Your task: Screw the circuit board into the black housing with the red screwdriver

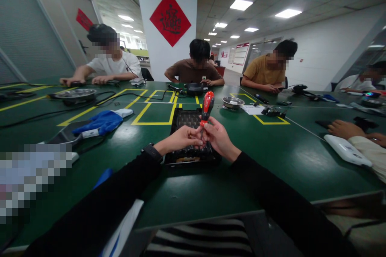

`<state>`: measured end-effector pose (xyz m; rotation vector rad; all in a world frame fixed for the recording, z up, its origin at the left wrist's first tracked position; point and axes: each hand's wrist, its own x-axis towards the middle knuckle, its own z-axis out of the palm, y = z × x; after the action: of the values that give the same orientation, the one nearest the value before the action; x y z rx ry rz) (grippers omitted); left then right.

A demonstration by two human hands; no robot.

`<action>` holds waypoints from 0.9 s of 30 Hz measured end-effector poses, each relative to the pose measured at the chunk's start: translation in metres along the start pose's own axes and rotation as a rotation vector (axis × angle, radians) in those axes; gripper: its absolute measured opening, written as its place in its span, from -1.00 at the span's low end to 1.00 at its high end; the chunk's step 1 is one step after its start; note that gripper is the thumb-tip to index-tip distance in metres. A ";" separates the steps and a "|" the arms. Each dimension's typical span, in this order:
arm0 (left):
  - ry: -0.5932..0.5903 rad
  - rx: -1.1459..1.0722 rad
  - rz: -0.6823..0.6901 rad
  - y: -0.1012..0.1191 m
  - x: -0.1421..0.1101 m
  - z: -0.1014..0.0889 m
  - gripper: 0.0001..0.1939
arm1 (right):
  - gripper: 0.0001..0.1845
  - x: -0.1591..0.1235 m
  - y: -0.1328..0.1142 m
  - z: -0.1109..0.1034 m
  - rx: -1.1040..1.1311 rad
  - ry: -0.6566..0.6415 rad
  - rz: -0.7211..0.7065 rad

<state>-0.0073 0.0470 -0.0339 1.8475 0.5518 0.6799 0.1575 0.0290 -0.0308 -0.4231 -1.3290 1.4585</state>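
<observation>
A screwdriver (pixel 207 106) with a red and black handle stands nearly upright between my hands, its shaft pointing down. My right hand (pixel 221 138) closes its fingers around the lower end of the handle and upper shaft. Beside the shaft, my left hand (pixel 188 138) has thumb and fingertips pinched together; whatever is between them is hidden. Below both hands lies an open black plastic housing (pixel 187 117) with a patterned inside and a brownish part (pixel 188 160) at its near end. My hands cover its middle.
The green table (pixel 265 160) carries yellow tape outlines. A blue glove (pixel 101 122) and cables lie left; a metal bowl (pixel 233 102) and small black parts (pixel 274 111) lie ahead right. A white device (pixel 346 150) sits by a neighbour's hand (pixel 343 128). Several people sit around the table.
</observation>
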 end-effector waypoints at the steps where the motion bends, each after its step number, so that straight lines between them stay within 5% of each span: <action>1: -0.001 -0.012 0.000 0.000 0.000 0.000 -0.73 | -0.67 0.000 -0.002 0.000 0.022 -0.004 0.014; 9: 0.010 -0.028 -0.012 0.001 -0.001 0.001 -0.75 | -0.70 -0.001 -0.005 0.001 0.058 -0.007 0.060; 20: 0.007 -0.037 -0.019 0.002 -0.001 0.001 -0.75 | -0.75 0.000 0.003 -0.002 0.004 -0.012 -0.050; 27: 0.022 -0.037 -0.010 0.000 -0.002 0.001 -0.73 | -0.71 -0.002 -0.003 0.002 0.059 0.010 0.027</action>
<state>-0.0080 0.0452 -0.0345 1.8039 0.5590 0.7000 0.1578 0.0260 -0.0278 -0.4115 -1.2734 1.5119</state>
